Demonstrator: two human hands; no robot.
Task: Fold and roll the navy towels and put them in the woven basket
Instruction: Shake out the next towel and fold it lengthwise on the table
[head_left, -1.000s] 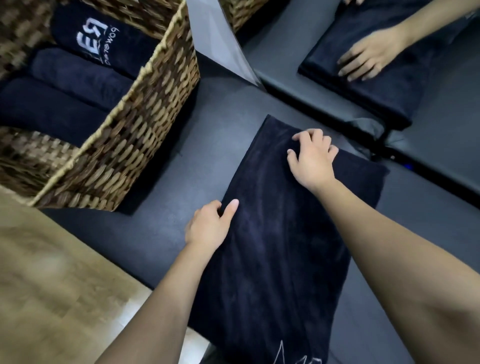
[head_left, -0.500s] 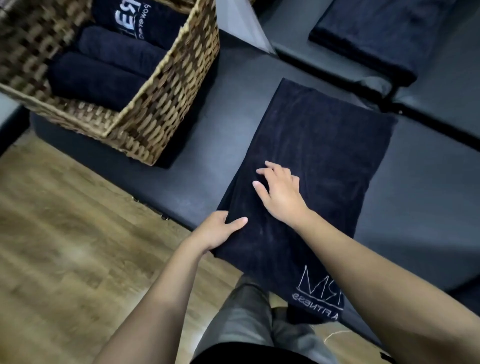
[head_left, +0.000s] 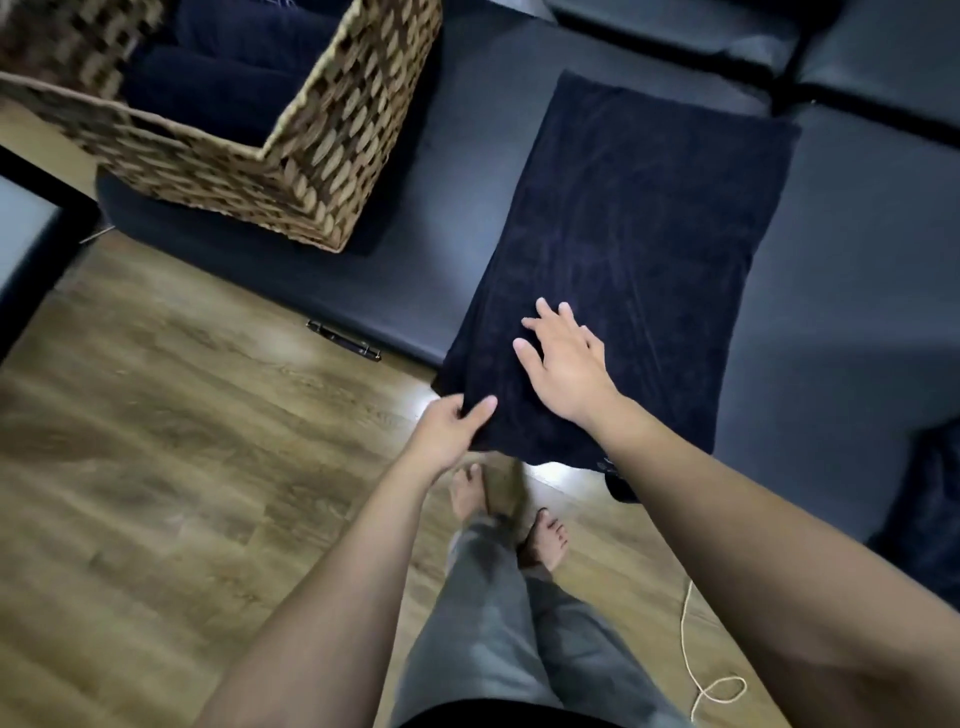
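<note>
The near left corner of the navy towel (head_left: 623, 249) is pinched by the left hand (head_left: 448, 430), while the right hand (head_left: 566, 364) is laid flat on it, fingers spread. Rolling seems about to begin from the near edge, toward the upper frame. The towel's long axis runs lower centre to upper right, beside the woven basket (head_left: 291, 171)

A navy towel (head_left: 634, 249) lies flat on the dark padded bench (head_left: 852, 291), its near end overhanging the edge. The left hand (head_left: 451, 427) pinches the near left corner; the right hand (head_left: 566, 364) rests flat on it. A woven basket (head_left: 291, 176) holding rolled towels (head_left: 223, 88) stands left.
</note>
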